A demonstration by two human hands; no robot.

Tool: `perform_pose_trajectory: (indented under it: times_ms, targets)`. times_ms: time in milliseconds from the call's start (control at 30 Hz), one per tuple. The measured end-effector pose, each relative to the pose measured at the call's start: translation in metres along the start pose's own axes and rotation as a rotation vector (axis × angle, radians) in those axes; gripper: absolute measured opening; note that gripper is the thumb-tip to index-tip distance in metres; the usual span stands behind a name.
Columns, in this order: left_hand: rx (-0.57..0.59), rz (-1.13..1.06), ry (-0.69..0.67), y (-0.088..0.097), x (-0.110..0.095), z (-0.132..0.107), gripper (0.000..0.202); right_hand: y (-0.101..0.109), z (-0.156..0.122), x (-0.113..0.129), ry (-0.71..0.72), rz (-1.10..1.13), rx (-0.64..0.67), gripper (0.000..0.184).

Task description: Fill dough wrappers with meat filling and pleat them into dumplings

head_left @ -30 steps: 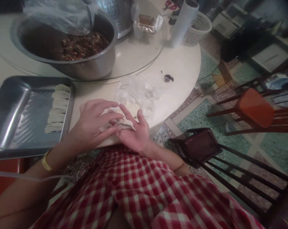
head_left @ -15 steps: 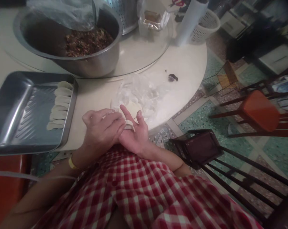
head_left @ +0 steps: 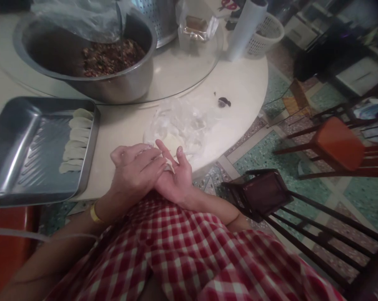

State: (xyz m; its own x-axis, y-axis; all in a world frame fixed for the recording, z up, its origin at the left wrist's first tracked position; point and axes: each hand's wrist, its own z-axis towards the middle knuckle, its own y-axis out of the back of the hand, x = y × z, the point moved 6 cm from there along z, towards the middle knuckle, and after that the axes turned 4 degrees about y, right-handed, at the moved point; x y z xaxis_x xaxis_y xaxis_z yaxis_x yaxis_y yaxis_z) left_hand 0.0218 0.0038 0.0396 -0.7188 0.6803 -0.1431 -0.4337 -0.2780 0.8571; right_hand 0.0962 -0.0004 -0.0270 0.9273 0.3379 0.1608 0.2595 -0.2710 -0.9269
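My left hand (head_left: pixel 135 165) is cupped over my right palm, fingers bent and pressed together on a pale dumpling (head_left: pixel 169 166), only its edge showing. Under it, my right hand (head_left: pixel 178 180) lies palm up and supports the dumpling, its thumb and one finger sticking out. Just beyond the hands, pale round dough (head_left: pixel 170 141) rests on a crumpled clear plastic bag (head_left: pixel 189 119). To the left, a metal tray (head_left: pixel 95 142) has several folded dumplings (head_left: pixel 77 138) in a column along its right side.
A large steel bowl (head_left: pixel 113 88) with dark chopped filling (head_left: pixel 112 60) stands on a glass turntable (head_left: pixel 179 83). Farther right are a plastic roll (head_left: pixel 246 31) and a white basket (head_left: pixel 259 46). A dark scrap (head_left: pixel 224 102) lies near the table edge. Chairs (head_left: pixel 266 190) stand at the right.
Less of the dumpling shows between my hands, with my left fingers a little further over it. The table scene has shifted slightly left in view.
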Motion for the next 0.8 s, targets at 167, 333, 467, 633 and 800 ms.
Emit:
perform_pose_trajectory:
  times_ms: [167, 333, 467, 633, 800]
  targets:
    - [-0.012, -0.002, -0.081, 0.002, -0.005, 0.004, 0.010, -0.002, 0.000, -0.001, 0.011, 0.021, -0.018, 0.054]
    - [-0.078, -0.003, -0.140, 0.000, -0.007, 0.005, 0.001, 0.001, 0.000, -0.002, 0.006, 0.014, -0.083, 0.053]
    - [-0.102, -0.068, -0.076, 0.005, 0.001, 0.004, 0.019, 0.001, 0.000, 0.000, 0.003, 0.056, -0.056, 0.055]
    - [-0.077, -0.012, 0.038, 0.010, 0.012, -0.004, 0.015, -0.003, -0.001, 0.002, 0.022, 0.048, -0.013, 0.055]
    - [-0.151, 0.005, 0.046, 0.010, 0.007, -0.006, 0.003, -0.005, -0.001, 0.000, 0.035, -0.012, -0.022, 0.054]
